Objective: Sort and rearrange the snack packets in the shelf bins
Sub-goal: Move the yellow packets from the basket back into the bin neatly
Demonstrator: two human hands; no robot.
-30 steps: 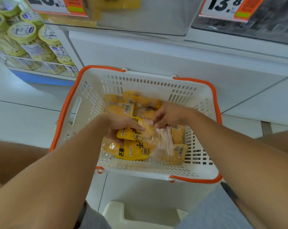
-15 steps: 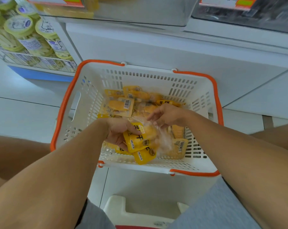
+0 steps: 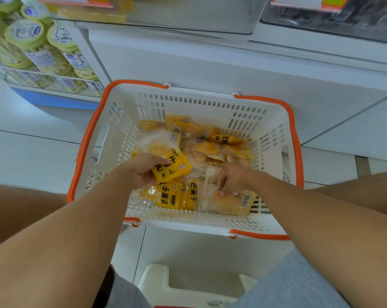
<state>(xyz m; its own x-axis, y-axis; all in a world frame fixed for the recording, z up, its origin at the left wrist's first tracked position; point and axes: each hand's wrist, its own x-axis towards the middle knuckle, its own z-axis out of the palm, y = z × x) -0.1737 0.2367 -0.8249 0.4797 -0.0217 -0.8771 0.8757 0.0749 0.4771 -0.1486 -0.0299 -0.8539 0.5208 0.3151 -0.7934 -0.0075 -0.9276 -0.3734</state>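
A white basket with an orange rim (image 3: 295, 138) stands on the floor in front of me, holding several yellow dried-mango packets (image 3: 212, 150). My left hand (image 3: 143, 168) grips a small stack of yellow packets (image 3: 173, 166) above the pile, thumb across their top. My right hand (image 3: 231, 180) reaches down at the basket's near right, its fingers curled on a clear-fronted packet (image 3: 228, 202) lying there. More yellow packets (image 3: 169, 196) lie under my left hand.
A white shelf unit (image 3: 210, 61) rises behind the basket, with clear bins and price tags (image 3: 334, 2) at its top. Green-lidded tubs (image 3: 34, 45) fill a wire rack at the left. A white step stool (image 3: 163, 285) sits between my knees.
My left hand has lifted its stack of packets up and back a little. My right hand has dropped from the stack to a packet at the basket's near right.
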